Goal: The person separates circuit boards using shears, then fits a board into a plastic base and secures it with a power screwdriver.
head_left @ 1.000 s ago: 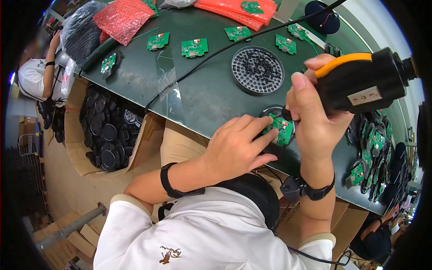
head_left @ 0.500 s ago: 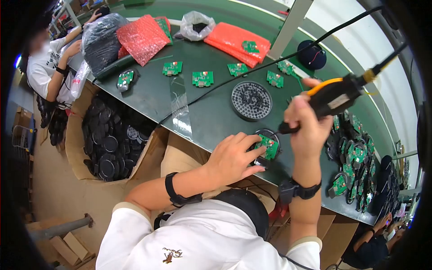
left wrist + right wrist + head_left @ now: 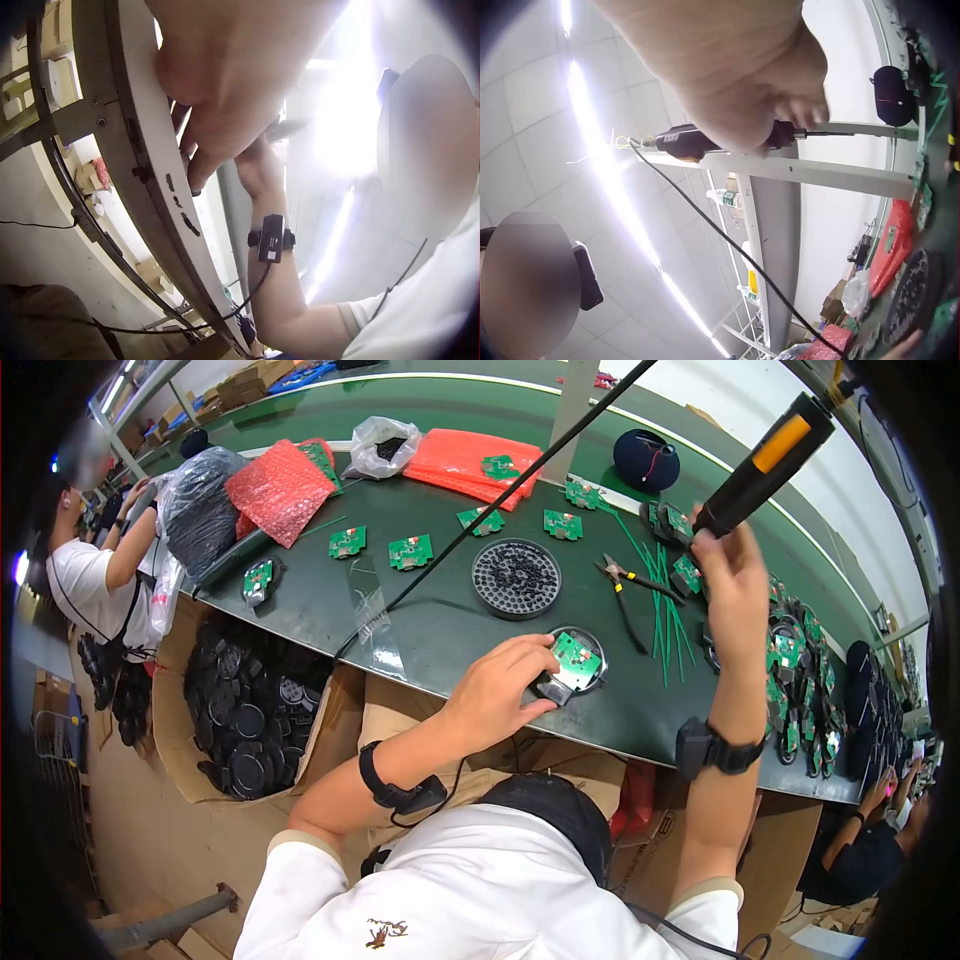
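My left hand point(image 3: 503, 690) grips the side of a round black housing at the front edge of the table, thumb on the near side and fingers on the far side. A green circuit board point(image 3: 577, 658) lies in that housing, partly covered by the fingertips. Raised over the right part of the table, my right hand point(image 3: 735, 575) holds a black electric screwdriver point(image 3: 765, 465) with an orange strip. In the right wrist view, the fingers wrap around the screwdriver point(image 3: 686, 141) and its thin bit point(image 3: 829, 134) sticks out beyond them.
A round tray point(image 3: 517, 550) of small black parts stands behind the housing. Pliers point(image 3: 628, 605) and green sticks point(image 3: 665, 625) lie to its right, near piled boards in housings point(image 3: 790, 650). Loose boards point(image 3: 410, 552) and red bubble wrap point(image 3: 280, 492) lie farther back. A black cable point(image 3: 520, 475) crosses above.
My right hand has lifted the screwdriver away from the board, up and to the right, uncovering the pliers and green sticks. My left hand stays at the housing.
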Available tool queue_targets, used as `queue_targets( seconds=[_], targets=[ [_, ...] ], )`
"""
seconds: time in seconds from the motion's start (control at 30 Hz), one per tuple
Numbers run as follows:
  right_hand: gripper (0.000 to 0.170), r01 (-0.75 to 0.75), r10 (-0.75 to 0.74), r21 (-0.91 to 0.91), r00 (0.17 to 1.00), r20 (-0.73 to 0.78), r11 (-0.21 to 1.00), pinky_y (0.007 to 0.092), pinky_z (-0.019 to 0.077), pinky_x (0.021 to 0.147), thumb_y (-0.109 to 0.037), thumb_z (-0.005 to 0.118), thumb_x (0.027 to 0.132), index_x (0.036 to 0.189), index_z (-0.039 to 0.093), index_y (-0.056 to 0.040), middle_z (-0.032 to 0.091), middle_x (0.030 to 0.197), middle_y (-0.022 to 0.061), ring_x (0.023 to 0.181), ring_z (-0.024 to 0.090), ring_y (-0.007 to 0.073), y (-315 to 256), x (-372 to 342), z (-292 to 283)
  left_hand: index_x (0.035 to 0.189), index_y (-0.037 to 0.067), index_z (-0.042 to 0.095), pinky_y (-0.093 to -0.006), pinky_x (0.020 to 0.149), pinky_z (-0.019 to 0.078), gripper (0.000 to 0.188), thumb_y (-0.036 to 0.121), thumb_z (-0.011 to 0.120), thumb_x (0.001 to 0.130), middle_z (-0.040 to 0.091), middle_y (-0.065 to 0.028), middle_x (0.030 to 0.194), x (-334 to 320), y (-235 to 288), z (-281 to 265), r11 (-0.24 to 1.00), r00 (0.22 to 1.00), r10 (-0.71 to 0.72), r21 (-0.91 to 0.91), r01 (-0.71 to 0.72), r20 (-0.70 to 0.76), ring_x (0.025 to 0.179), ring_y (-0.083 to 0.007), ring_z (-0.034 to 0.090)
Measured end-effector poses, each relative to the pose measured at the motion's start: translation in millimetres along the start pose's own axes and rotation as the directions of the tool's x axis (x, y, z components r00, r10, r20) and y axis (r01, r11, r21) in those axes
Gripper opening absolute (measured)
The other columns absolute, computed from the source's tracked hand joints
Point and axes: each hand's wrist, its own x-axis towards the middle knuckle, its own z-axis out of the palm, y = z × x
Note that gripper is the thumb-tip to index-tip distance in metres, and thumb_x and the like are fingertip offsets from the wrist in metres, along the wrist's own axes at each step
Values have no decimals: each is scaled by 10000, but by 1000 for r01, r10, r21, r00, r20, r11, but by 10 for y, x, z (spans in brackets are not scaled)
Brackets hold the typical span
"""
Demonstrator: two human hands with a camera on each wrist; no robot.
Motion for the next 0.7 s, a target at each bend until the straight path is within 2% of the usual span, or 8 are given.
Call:
queue_targets(
  seconds=[0.03,0.17,0.23,0.3,0.37,0.4,0.5,0.7],
  targets=[
    [459,-51,49,-92,998,-25,994,353,524,1037,-99,694,1001,1420,573,46,676,1321,139,1217,653,218,91,-179,-10,1151,69,643,-465,999,541,571,65,923,653,670,-129,1277,26,51,-22,1000,1000,-4,7,4,-28,1217,-383,637],
    [669,-70,204,-329,896,394,942,392,523,1062,-73,822,834,1458,580,-44,643,1415,162,1283,641,272,178,-936,-51,1159,46,647,-455,1006,540,517,35,887,701,689,-143,1180,52,56,-2,997,996,-77,4,77,-52,1197,-372,638],
    [726,209,29,-404,860,509,891,398,544,1034,-81,859,778,1451,585,-81,630,1427,162,1264,644,327,225,-1190,75,1142,32,659,-439,967,561,466,25,873,728,699,-137,1142,76,48,1,997,993,-81,2,81,-85,1143,-355,668],
    [639,231,-15,-439,897,441,868,404,551,1009,-69,857,773,1376,647,-94,674,1353,149,1207,662,349,205,-1311,171,1125,18,671,-422,928,582,416,15,859,755,708,-131,1103,129,88,-2,997,991,-80,-1,80,-109,1089,-339,698],
    [497,203,-55,-410,938,343,889,406,557,973,-25,828,795,1275,712,-81,735,1228,129,1138,689,354,276,-1347,193,1144,3,705,-365,838,615,407,-19,862,770,728,-138,1108,223,226,-51,905,941,-334,-297,305,-52,980,-265,737],
    [386,82,5,-336,968,249,938,385,575,907,48,787,808,1179,759,-55,767,1104,125,1029,729,324,165,-1327,246,1144,3,705,-365,838,615,407,-19,862,770,728,-138,1108,264,290,-79,907,943,-330,-295,300,-53,980,-265,737],
    [387,-26,63,-205,982,179,978,350,586,858,87,768,807,1172,768,-42,767,1082,147,969,746,287,47,-1342,227,1159,2,726,-312,774,615,392,-33,856,790,740,-133,1084,324,434,-152,890,951,-286,-400,218,-119,909,-204,736],
    [396,85,-54,-193,986,158,978,329,581,858,110,753,811,1178,775,-38,768,1087,166,975,750,277,-64,-1377,208,1075,25,760,-328,710,610,329,-30,856,765,740,-116,1025,331,579,-246,965,966,-123,-254,63,-227,865,-245,712]
  ],
)
